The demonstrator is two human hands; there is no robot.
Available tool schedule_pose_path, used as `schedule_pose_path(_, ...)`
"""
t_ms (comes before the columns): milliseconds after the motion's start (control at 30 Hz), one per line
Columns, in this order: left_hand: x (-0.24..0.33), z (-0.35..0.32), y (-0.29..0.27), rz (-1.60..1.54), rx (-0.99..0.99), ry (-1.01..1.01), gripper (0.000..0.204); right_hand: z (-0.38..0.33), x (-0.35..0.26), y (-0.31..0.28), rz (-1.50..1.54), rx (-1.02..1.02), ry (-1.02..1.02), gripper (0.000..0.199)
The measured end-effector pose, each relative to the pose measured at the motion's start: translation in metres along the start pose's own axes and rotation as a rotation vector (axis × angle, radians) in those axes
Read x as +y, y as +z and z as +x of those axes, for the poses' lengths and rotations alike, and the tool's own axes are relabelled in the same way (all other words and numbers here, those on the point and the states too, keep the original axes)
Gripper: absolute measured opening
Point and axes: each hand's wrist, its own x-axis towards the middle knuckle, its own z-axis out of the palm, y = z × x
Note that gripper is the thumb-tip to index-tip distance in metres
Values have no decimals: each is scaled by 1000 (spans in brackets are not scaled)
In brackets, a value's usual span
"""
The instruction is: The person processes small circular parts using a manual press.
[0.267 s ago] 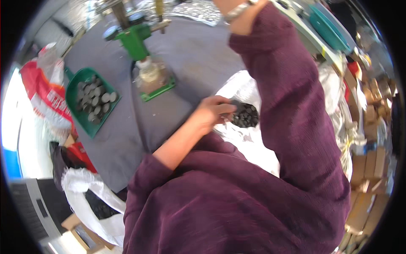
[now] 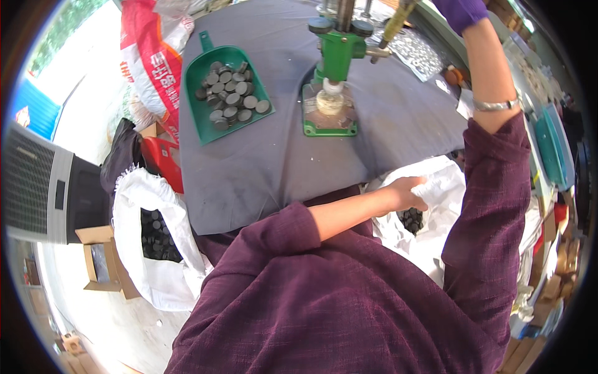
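Note:
My left hand (image 2: 405,194), bare, hovers over the mouth of a white woven sack (image 2: 443,181) on my right. Its thumb and fingers are apart, with nothing visible between them. Dark round pieces (image 2: 411,219) lie inside that sack. My right hand (image 2: 462,11), in a purple glove, is raised at the upper right edge; its fingers are cut off by the picture. A silvery band (image 2: 496,105) circles that wrist. Nearest to it stands a green hand press (image 2: 339,55) with a pale round fixture (image 2: 330,103) on its base.
A green dustpan-shaped scoop (image 2: 202,121) holding grey discs (image 2: 232,93) lies on the grey cloth-covered table (image 2: 261,168). Another white sack (image 2: 134,262) with dark discs stands at left, near a red-and-white bag (image 2: 152,56) and a cardboard box (image 2: 103,274). A teal basin (image 2: 551,146) is at right.
The view has swung, so the press and scoop appear further right. A blurred dark piece at my left fingertips no longer shows. More of my raised right arm and its glove is visible.

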Motion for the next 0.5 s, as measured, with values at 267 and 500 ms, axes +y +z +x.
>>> schedule_pose_path(267,9,-138,-128,108,587,331,17,15,11,4,-347,327,-73,20)
schedule_pose_path(500,1,-221,-250,1233,1397,212,28,8,4,17,-333,355,-53,18)
